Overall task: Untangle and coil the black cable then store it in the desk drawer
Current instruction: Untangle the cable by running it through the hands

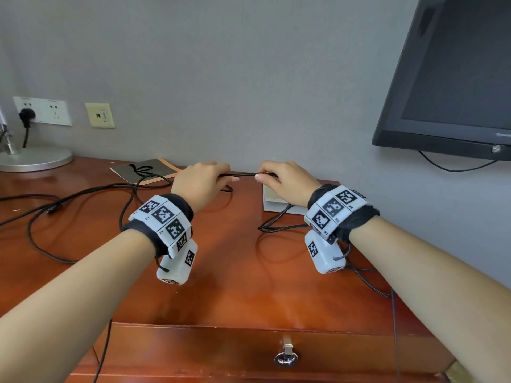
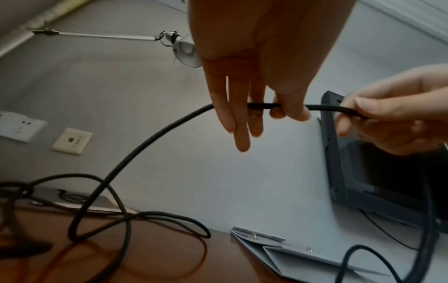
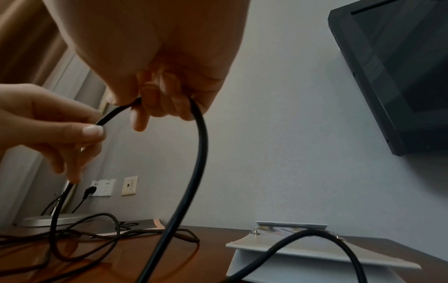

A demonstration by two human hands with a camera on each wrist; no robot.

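A long black cable (image 1: pixel 83 193) sprawls in loose, crossing loops over the wooden desk (image 1: pixel 235 286). Both hands hold a short stretch of it taut in the air near the back wall. My left hand (image 1: pixel 222 179) pinches the cable (image 2: pixel 145 141) between thumb and fingers (image 2: pixel 242 122), and from there it drops to the loops on the left. My right hand (image 1: pixel 264 176) has its fingers (image 3: pixel 160 107) curled round the cable (image 3: pixel 201 153), which hangs down to more loops (image 1: pixel 276 226) by the right wrist. The desk drawer (image 1: pixel 221 352) with its ring pull (image 1: pixel 286 356) is closed at the front edge.
A lamp base (image 1: pixel 36 158) stands at the back left under wall sockets (image 1: pixel 41 110) with a black plug in one. A dark card (image 1: pixel 146 170) lies behind the left hand and a grey folder (image 1: pixel 276 201) under the right. A black monitor (image 1: pixel 456 78) hangs on the right.
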